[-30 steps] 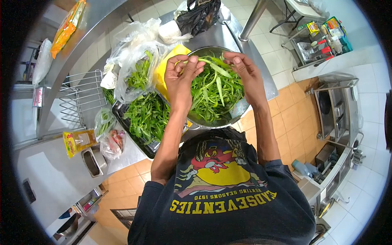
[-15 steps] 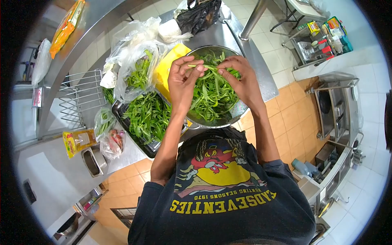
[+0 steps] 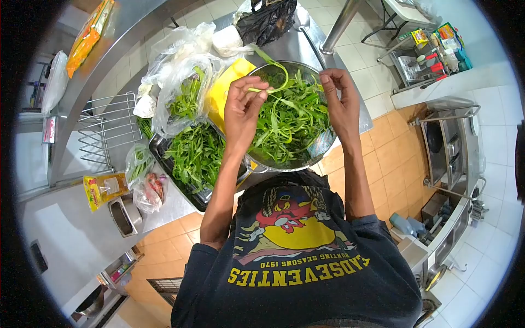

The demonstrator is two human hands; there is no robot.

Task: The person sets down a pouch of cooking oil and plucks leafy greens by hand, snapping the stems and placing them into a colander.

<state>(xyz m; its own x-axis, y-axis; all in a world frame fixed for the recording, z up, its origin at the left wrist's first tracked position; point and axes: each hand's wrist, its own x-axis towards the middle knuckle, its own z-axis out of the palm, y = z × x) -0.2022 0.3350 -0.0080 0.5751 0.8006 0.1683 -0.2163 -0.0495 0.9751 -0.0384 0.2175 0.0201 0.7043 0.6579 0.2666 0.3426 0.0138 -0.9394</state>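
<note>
My left hand (image 3: pixel 243 106) pinches a long curved green stem (image 3: pixel 285 76), its leafy end rising over the colander's far side. The metal mesh colander (image 3: pixel 321 148) holds a heap of leafy greens (image 3: pixel 281 123) below both hands. Over the colander's right rim is my right hand (image 3: pixel 342 101), thumb and fingers drawn together; anything between its fingertips is too small to make out. A black tray (image 3: pixel 199 202) with more leafy greens (image 3: pixel 191 158) lies left of the colander, partly behind my left forearm.
Behind the tray is a clear plastic bag (image 3: pixel 169 112) of greens, beside a yellow sheet (image 3: pixel 219 95). A black bag (image 3: pixel 268 24) and a ladle (image 3: pixel 309 35) lie at the far side. A wire rack (image 3: pixel 109 131) and yellow packet (image 3: pixel 106 188) are at left.
Both hands were together on a green stem half a second ago. My right hand has moved right, away from it. The stem in my left hand now curves up and away.
</note>
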